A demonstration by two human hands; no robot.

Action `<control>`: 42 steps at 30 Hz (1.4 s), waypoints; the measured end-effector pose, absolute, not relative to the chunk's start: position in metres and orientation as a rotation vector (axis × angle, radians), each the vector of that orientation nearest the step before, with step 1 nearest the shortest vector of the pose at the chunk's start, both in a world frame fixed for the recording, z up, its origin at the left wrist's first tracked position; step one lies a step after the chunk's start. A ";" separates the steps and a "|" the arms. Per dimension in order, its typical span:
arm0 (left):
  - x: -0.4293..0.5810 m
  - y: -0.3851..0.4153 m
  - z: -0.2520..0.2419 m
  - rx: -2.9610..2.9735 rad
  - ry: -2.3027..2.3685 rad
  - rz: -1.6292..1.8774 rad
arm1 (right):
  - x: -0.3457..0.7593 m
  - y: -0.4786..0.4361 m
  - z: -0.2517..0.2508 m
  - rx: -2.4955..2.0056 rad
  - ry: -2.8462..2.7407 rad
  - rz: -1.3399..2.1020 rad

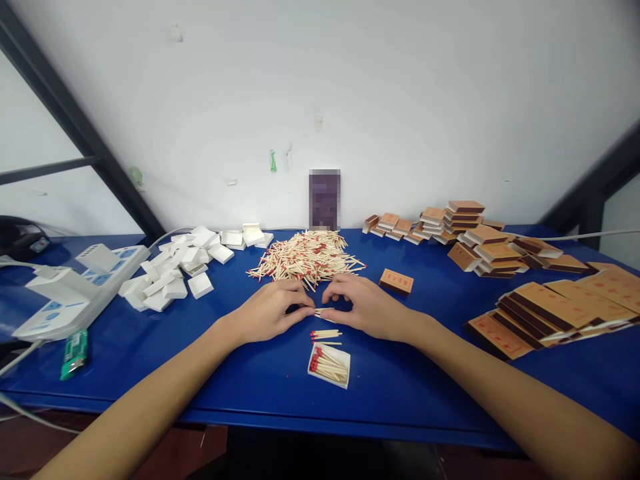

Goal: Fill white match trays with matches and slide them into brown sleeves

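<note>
Left hand (273,310) pinching one end of a few matches (324,311) between thumb and index, right hand (373,308) loosely curled with the thumb at the other end. No telling about a firm grip on that right side, honestly. Matches low over the bench (240,383), just in front of the big pile (303,257), with a small loose row (326,335) nearer the front edge and then a part-filled tray (341,353).

Handling-wise, guessing super light, stiff, dry rather than slippery, but thin enough to roll between fingertips or snap under a sideways bend. Best to take hold by bare wood, around mid-stick, with a soft pinch and no rubbing of the heads. For several at once, line up the ends and pinch across the bunch. Tray probably thin card, so lift by the outer walls without squeezing. Ditto for the lone box (397,281) off to the right: light, likely crushable.
</note>
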State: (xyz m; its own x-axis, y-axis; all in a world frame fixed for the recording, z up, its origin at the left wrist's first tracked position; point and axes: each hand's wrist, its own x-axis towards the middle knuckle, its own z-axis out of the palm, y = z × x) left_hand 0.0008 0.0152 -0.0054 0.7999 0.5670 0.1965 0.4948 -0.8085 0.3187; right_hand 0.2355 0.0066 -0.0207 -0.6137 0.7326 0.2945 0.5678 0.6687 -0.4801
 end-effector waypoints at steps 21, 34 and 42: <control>0.006 0.003 0.003 2.799 0.791 0.332 | 0.241 -0.007 -0.009 -0.983 -2.512 0.605; 0.007 0.005 -0.001 2.790 0.865 0.378 | 0.235 -0.007 -0.016 -0.996 -2.448 0.497; 0.008 0.004 -0.001 2.749 0.872 0.447 | 0.227 -0.012 -0.016 -0.981 -2.456 0.325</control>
